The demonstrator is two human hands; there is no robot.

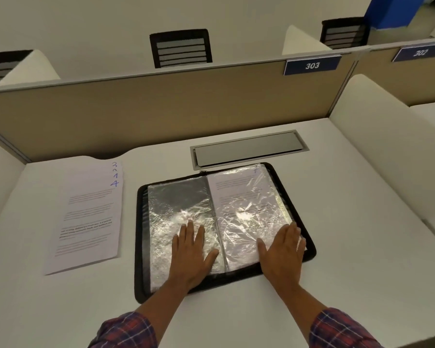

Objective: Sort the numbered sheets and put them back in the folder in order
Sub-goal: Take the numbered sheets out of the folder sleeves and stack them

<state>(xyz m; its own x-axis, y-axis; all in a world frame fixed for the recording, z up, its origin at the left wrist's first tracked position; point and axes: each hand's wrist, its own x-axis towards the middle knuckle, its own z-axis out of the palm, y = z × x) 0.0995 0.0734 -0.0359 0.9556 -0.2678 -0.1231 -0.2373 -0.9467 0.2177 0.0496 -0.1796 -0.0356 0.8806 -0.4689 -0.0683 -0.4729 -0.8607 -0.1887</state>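
A black zip folder (309, 249) lies open on the white bench (362, 247), its crinkled clear sleeves catching glare. The right-hand sleeve holds a printed sheet (239, 194); its number at the top corner is too faint to read. The left-hand sleeve (176, 197) looks dark, contents unclear. The left hand (190, 252) lies flat, fingers spread, on the left sleeve; the right hand (281, 249) lies flat on the right sleeve near its outer edge. Neither grips anything. Left of the folder, apart from it, sits a fanned stack of sheets (86, 217); only "4" and "1" read clearly, others are cut off. Bare bench lies right of the folder and in front of it. A closed cable hatch (246, 149) sits just behind.
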